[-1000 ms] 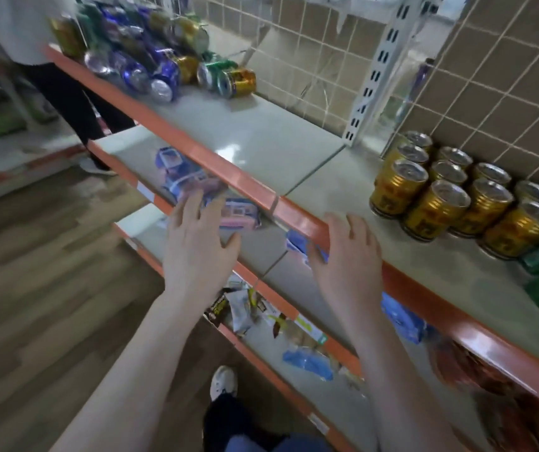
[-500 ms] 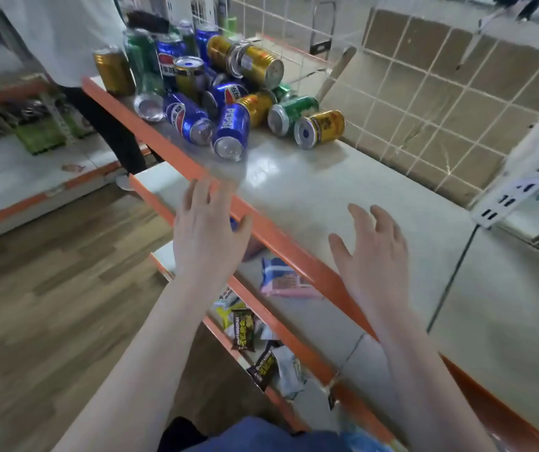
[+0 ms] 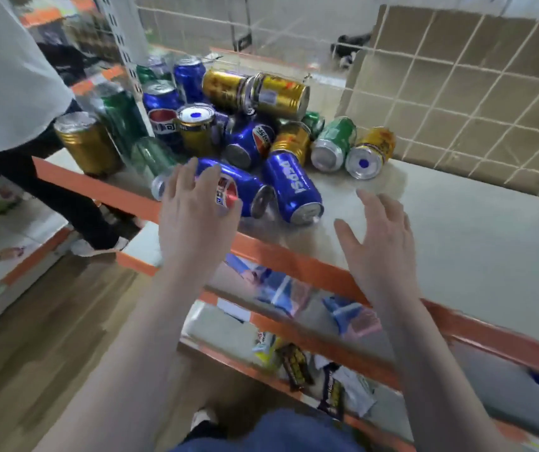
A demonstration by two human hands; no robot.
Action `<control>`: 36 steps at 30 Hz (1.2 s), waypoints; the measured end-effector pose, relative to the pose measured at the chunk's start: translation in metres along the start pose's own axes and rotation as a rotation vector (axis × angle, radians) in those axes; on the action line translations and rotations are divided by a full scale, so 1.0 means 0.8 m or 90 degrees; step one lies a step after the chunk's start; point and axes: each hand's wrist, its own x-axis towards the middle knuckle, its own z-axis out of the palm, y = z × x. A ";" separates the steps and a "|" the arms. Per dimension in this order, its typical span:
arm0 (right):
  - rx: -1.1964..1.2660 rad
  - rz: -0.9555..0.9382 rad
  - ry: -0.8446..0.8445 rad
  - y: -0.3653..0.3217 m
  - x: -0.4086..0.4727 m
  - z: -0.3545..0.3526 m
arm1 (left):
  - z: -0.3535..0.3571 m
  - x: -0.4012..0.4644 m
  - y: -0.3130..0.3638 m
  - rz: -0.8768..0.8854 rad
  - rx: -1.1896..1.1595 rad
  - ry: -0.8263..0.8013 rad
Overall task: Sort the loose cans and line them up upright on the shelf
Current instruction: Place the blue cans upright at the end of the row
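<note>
Many loose metal cans (image 3: 271,125), blue, gold and green, lie heaped at the far-left corner of the grey orange-edged shelf (image 3: 457,239); most are on their sides. Left hand (image 3: 196,210), fingers spread and straight, is over a lying blue cola can (image 3: 245,190) at the front edge. Right hand (image 3: 379,252) is open over bare shelf, holding nothing.

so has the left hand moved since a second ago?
Yes. The left hand moved from below the orange shelf edge up over it, fingers now at the lying blue can.
</note>
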 end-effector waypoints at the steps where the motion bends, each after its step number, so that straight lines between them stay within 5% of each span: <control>1: 0.008 0.024 0.006 -0.014 -0.002 0.007 | -0.005 0.013 -0.014 0.010 -0.003 -0.017; 13: 0.039 0.129 -0.061 -0.086 -0.002 0.049 | 0.001 0.083 -0.068 0.202 -0.001 -0.237; 36: 0.137 0.188 0.059 -0.036 0.014 0.016 | 0.029 0.124 -0.034 0.414 0.175 -0.342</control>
